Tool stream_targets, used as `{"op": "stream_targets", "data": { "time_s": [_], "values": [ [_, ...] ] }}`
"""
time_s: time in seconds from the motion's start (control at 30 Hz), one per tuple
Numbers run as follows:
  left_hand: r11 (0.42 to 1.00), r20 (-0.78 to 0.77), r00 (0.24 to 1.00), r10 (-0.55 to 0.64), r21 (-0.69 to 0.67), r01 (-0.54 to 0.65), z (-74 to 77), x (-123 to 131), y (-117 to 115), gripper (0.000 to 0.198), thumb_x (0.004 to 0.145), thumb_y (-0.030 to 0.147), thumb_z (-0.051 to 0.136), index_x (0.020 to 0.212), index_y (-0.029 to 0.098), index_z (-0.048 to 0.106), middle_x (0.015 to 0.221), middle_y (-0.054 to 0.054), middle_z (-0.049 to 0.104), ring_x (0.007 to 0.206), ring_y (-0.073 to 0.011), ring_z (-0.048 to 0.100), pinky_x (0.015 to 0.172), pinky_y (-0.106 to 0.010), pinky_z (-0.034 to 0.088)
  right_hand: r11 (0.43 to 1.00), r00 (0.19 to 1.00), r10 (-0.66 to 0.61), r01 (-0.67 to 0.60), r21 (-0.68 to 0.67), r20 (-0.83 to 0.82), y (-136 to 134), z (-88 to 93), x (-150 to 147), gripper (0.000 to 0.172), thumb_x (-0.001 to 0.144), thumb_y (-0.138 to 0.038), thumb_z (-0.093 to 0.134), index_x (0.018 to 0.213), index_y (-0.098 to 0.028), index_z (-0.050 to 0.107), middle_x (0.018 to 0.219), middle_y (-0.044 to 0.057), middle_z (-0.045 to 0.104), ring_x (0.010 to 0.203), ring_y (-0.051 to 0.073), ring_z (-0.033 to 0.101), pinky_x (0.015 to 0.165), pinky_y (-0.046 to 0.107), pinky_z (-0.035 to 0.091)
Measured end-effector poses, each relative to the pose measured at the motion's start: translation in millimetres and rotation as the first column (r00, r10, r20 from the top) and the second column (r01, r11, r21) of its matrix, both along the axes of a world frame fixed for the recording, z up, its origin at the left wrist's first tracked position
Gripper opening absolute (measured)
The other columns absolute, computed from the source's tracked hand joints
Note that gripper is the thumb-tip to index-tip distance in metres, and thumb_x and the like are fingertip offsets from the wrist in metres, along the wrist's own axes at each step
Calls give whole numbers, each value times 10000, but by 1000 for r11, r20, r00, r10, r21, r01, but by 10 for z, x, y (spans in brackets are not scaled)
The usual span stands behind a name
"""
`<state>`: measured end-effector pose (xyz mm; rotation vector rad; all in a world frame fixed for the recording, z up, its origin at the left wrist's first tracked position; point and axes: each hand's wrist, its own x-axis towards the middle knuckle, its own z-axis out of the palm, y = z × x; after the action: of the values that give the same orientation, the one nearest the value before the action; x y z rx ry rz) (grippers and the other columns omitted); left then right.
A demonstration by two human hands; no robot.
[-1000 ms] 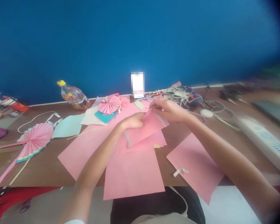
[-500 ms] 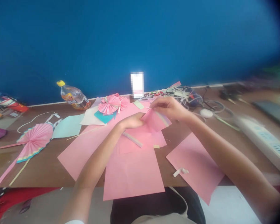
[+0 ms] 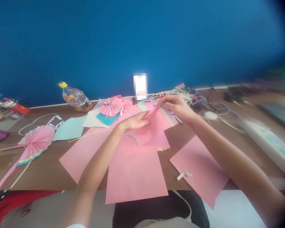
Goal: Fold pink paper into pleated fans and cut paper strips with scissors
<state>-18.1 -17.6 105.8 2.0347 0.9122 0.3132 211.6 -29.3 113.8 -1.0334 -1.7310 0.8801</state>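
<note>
A curved sheet of pink paper [image 3: 155, 123] with pale striped borders at its two ends is held up between my hands. My right hand [image 3: 174, 106] pinches its upper edge with thumb and fingertips. At its left side my left hand [image 3: 136, 123] grips it, the thumb on top and the other fingers partly hidden. Beneath lie larger pink sheets [image 3: 136, 180], overlapping on the brown table. One more pink sheet [image 3: 199, 171] rests to the right, carrying a small curled white strip [image 3: 184, 175].
Folded pink rosettes [image 3: 111, 107] sit on a teal piece at the back. A pleated pink fan [image 3: 36, 142] lies left. Behind are a yellow-capped bottle [image 3: 76, 99], a blurred-out upright white rectangle [image 3: 140, 87] and tangled paper strips [image 3: 187, 95]. A power strip [image 3: 270, 142] is at right.
The held pink paper has opened out wider between my hands. My right hand has shifted slightly right and up, and the striped end near my left hand has curved and moved.
</note>
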Motion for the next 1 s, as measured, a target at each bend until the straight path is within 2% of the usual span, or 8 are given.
{"op": "stream_targets", "data": {
  "time_s": [0.07, 0.17, 0.33, 0.47, 0.57, 0.63, 0.87, 1.0],
  "values": [
    [999, 25, 999, 23, 37, -24, 16, 44, -19, 304, 906, 303, 443, 1144, 158, 565, 1140, -76, 641, 1085, -230, 582, 941, -351, 467, 999, 998, 44, -45, 19, 37, 2, -19, -28, 186, 802, -204, 545, 851, -183, 724, 872, 35, 685, 680, 140, 551, 583, 272, 400],
    [996, 32, 999, 37, 80, -39, 0, 94, -26, 228, 919, 253, 408, 1056, 162, 566, 1044, -50, 642, 1011, -208, 589, 903, -329, 466, 992, 992, 98, -104, 70, 86, -5, -31, -69, 206, 798, -183, 531, 863, -181, 726, 874, 39, 697, 778, 167, 591, 673, 291, 436],
    [987, 34, 996, 78, 136, -82, -1, 105, -50, 219, 929, 206, 367, 991, 170, 575, 1012, -51, 641, 1039, -221, 579, 951, -349, 431, 994, 992, 69, -78, 83, 106, -16, -23, -88, 217, 798, -187, 536, 868, -191, 742, 895, 38, 718, 795, 175, 616, 700, 301, 454],
    [990, 48, 992, 117, 77, -120, 71, 114, -122, 317, 980, 415, 362, 1010, 172, 563, 1017, -69, 636, 1020, -231, 581, 909, -345, 444, 996, 998, 37, -41, 81, 44, -25, -9, -98, 192, 795, -207, 560, 828, -205, 749, 888, 35, 732, 839, 192, 643, 770, 325, 481],
    [988, 120, 981, 153, 8, -155, 103, 133, -161, 430, 979, 538, 336, 1054, 175, 554, 1026, -75, 628, 1089, -236, 559, 920, -330, 438, 996, 999, 37, -38, 87, 15, -34, 10, -103, 186, 796, -224, 569, 833, -208, 750, 893, 38, 736, 874, 206, 651, 819, 346, 486],
    [989, 168, 975, 145, -19, -144, 93, 143, -158, 436, 976, 553, 343, 1033, 173, 548, 1029, -72, 617, 1102, -231, 549, 920, -324, 434, 995, 998, 50, -53, 87, 28, -40, 26, -98, 191, 801, -223, 563, 847, -205, 748, 901, 40, 734, 883, 207, 650, 823, 347, 482],
    [987, 148, 976, 163, -5, -164, -7, 150, -83, 385, 945, 554, 431, 842, 183, 444, 828, -15, 525, 823, -162, 541, 705, -272, 405, 991, 991, 103, -110, 81, 83, -56, 47, -103, 194, 864, -286, 547, 852, -196, 718, 885, 47, 713, 850, 199, 633, 766, 325, 468],
    [986, 149, 976, 160, 29, -167, 12, 162, -102, 367, 952, 536, 430, 842, 186, 443, 820, -9, 513, 796, -150, 522, 685, -262, 393, 990, 990, 123, -127, 57, 64, -60, 20, -117, 199, 881, -350, 582, 994, -208, 664, 842, 31, 682, 779, 176, 611, 674, 287, 445]
  ]
}}
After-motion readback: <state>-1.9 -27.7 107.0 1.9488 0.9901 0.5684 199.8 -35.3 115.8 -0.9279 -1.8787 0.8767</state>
